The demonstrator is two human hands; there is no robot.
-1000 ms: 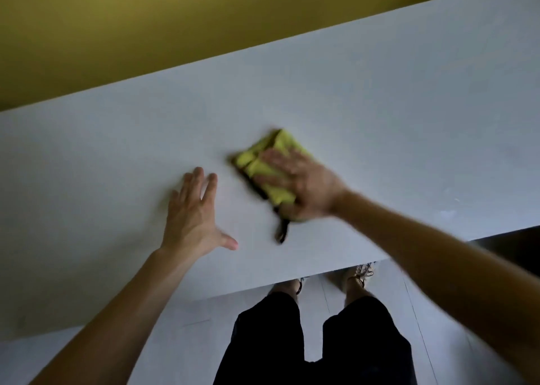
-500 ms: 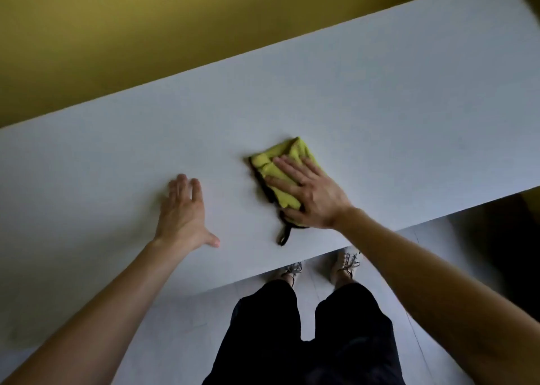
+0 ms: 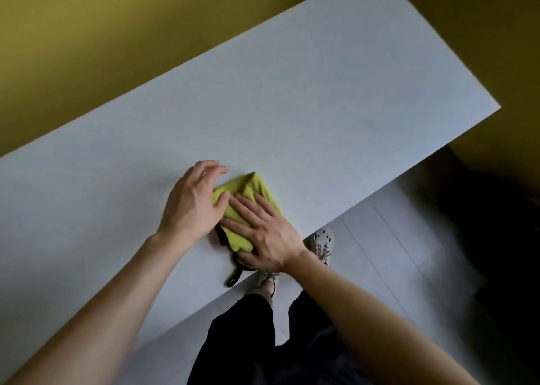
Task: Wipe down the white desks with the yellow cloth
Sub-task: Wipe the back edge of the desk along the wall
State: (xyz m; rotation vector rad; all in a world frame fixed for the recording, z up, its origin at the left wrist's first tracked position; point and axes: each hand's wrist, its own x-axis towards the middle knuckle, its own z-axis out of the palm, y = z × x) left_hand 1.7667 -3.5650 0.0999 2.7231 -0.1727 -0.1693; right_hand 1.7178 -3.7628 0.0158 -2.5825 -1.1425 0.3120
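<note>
At the near edge of the white desk [image 3: 321,107], seen from the head camera, wiping appears under way. The folded yellow cloth [image 3: 251,190] lies flat beneath both hands. The right hand [image 3: 268,232] presses it with straight, spread fingers [image 3: 244,209]. The left hand [image 3: 190,206], loosely arched and slightly blurred, rests its thumb on the cloth's edge and grips nothing. The next move likely calls for a firm sweep across the remaining top.
</note>
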